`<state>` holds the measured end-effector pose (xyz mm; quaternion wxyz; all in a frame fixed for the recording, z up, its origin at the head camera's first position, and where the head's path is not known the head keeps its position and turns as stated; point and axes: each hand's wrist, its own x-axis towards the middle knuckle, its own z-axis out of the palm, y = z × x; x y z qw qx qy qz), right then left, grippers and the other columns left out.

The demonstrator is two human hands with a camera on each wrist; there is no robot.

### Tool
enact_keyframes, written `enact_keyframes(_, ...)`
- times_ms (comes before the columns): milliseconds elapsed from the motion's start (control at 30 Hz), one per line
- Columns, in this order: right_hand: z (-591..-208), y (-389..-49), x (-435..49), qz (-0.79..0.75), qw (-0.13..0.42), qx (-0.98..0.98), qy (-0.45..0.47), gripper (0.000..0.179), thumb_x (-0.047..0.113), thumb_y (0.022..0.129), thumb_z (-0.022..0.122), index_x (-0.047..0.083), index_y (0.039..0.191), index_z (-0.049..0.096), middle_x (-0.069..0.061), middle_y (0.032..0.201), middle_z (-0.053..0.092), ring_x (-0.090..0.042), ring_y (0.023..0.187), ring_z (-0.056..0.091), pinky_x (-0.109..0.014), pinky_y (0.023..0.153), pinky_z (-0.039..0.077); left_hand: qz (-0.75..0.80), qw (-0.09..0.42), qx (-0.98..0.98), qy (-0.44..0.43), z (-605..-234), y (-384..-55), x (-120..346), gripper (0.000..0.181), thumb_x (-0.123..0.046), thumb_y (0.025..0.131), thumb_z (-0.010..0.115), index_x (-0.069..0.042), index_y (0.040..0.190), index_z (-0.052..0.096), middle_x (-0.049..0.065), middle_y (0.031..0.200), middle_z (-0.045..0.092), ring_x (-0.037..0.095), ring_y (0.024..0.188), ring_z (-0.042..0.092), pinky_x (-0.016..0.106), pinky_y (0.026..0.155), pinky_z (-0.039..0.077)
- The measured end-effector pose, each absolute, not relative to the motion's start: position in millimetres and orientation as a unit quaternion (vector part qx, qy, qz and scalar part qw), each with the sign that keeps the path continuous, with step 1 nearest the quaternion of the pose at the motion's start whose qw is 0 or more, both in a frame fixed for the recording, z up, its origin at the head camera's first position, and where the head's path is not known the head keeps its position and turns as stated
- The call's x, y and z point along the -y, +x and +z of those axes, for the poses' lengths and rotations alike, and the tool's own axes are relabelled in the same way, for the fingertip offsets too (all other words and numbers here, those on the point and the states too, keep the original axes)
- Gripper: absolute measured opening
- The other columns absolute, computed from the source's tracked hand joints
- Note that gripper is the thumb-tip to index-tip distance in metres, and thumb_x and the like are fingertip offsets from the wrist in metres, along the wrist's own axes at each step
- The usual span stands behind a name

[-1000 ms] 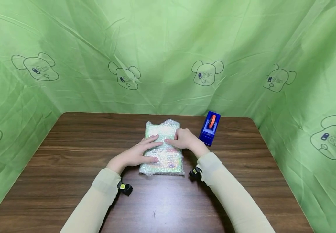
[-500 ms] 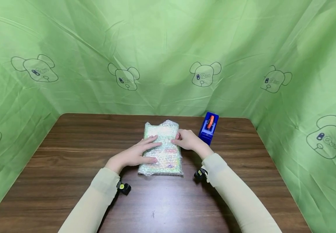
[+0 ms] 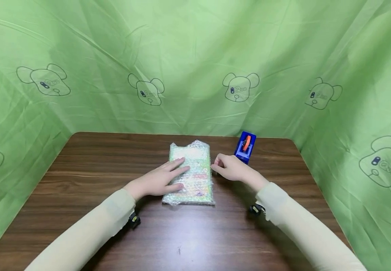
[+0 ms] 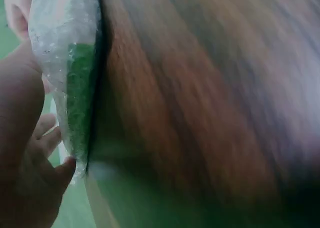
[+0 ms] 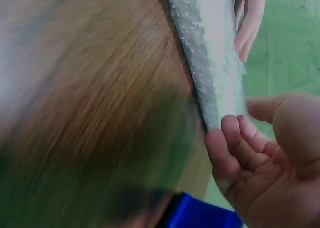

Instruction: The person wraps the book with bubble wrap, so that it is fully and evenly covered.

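A flat rectangular package in bubble wrap (image 3: 195, 169) lies on the table, with green and printed colours showing through the clear wrap. My left hand (image 3: 159, 180) rests on its left part, fingers spread and nearly straight. Just off its right edge is my right hand (image 3: 230, 167), fingers loosely curled and thumb pointing at the package. In the right wrist view, the right hand's fingertips (image 5: 230, 128) sit right at the wrapped edge, and the thumb stands apart from them. The left wrist view shows the package's green side (image 4: 80, 97) close beside the left hand.
A blue tape dispenser (image 3: 245, 146) with an orange core stands behind the right hand, which partly overlaps its near end. The brown wood table (image 3: 97, 169) has green cloth (image 3: 195, 45) with printed bear faces around it.
My right hand has drawn right, from on top of the package to beside its right edge. The left hand stays on the package while its forearm swings outward to the left.
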<state>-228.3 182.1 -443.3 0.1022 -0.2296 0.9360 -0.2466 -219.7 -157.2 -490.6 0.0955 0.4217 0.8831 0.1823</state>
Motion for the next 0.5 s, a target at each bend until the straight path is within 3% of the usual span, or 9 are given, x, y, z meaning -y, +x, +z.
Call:
enact_keyframes(133, -434, -209, -205, -0.247, 0.069, -0.923, -0.288, 0.009, 0.018, 0.108, 0.07, 0.011, 0.103, 0.067, 0.006, 0.085, 0.066, -0.01, 0.074, 0.06, -0.035, 0.071, 0.055, 0.188, 0.08, -0.882, 0.424, -484, -215, 159, 0.074, -0.055, 0.112, 0.056, -0.018, 0.173, 0.036, 0.019, 0.182, 0.012, 0.039, 0.163, 0.029, 0.057, 0.124, 0.041)
enact_keyframes(300, -431, -186, -244, -0.21, 0.008, -0.922, -0.324, 0.008, 0.02, 0.106, 0.075, 0.014, 0.108, 0.07, 0.002, 0.104, 0.07, -0.017, 0.099, 0.069, -0.044, 0.089, 0.06, 0.183, 0.048, -0.886, 0.424, -476, -209, 174, 0.075, -0.057, 0.112, 0.056, -0.013, 0.171, 0.039, 0.018, 0.18, 0.025, 0.038, 0.159, 0.038, 0.058, 0.123, 0.042)
enact_keyframes(500, -421, -163, -292, -0.17, -0.006, -0.934, -0.312, 0.038, 0.032, 0.105, 0.077, 0.009, 0.134, 0.071, -0.01, 0.137, 0.068, -0.034, 0.132, 0.064, -0.06, 0.107, 0.054, 0.139, 0.001, -0.898, 0.418, -466, -200, 213, 0.082, -0.056, 0.111, 0.057, -0.006, 0.171, 0.034, 0.017, 0.179, 0.028, 0.037, 0.158, 0.04, 0.056, 0.126, 0.039)
